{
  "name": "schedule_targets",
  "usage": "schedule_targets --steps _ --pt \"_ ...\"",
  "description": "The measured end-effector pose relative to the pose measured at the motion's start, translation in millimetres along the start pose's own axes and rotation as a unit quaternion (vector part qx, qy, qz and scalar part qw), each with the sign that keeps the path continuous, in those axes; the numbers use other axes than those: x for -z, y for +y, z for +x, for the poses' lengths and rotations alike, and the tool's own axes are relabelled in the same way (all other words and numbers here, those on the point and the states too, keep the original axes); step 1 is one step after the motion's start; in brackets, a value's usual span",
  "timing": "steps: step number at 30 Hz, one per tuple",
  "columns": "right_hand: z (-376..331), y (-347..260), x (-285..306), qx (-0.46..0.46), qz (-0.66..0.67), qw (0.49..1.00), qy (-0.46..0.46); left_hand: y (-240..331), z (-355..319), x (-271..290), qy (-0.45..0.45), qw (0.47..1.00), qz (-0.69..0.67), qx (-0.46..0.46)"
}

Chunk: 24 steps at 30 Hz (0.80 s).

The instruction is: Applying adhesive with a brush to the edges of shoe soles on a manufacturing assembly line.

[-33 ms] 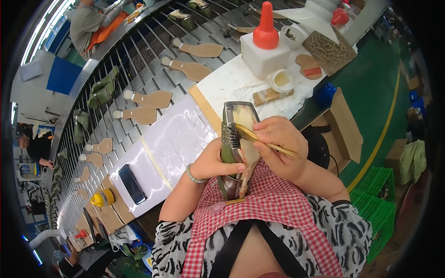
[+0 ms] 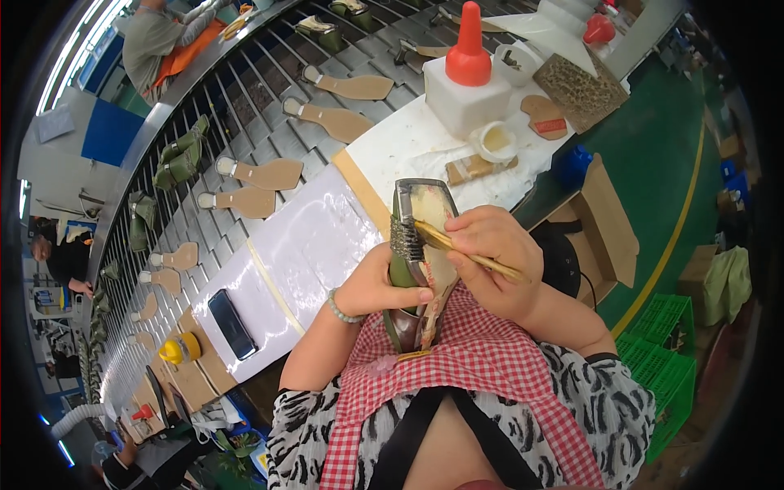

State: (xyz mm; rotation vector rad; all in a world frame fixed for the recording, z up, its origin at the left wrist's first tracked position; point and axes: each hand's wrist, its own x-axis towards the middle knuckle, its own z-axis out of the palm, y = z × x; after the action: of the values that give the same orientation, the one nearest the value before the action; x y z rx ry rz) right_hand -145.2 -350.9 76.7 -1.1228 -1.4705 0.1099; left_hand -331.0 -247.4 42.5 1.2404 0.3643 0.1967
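My left hand (image 2: pixel 377 283) is closed around a green shoe upper (image 2: pixel 399 272), held sole side up in front of my chest. Its pale underside faces me, and a dark braided or beaded strip runs along its left edge. In my right hand (image 2: pixel 496 260) is a slim wooden-handled brush (image 2: pixel 469 249), pinched between thumb and fingers. The brush's tip meets the underside near that dark strip; the bristles themselves are hard to make out. Part of the shoe's lower end rests close to my checked apron (image 2: pixel 482 347).
A conveyor of metal rods carries several tan soles (image 2: pixel 339 122) and green shoes (image 2: pixel 181 155). On the bench are a red-capped white bottle (image 2: pixel 461 98), an open small jar (image 2: pixel 495 142), a phone (image 2: pixel 232 324) and a yellow container (image 2: pixel 180 349). Green crates (image 2: pixel 660 371) stand right. Other people work at left.
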Motion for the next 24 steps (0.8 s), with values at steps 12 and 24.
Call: schedule_targets --steps 12,24 --pt "7.1 -11.7 18.6 -0.016 0.032 0.992 -0.124 -10.0 -0.3 2.9 -0.005 1.000 -0.019 -0.011" --pt "11.4 -2.9 20.7 -0.111 0.115 0.981 -0.111 0.1 -3.1 0.5 -0.008 1.000 -0.010 0.009"
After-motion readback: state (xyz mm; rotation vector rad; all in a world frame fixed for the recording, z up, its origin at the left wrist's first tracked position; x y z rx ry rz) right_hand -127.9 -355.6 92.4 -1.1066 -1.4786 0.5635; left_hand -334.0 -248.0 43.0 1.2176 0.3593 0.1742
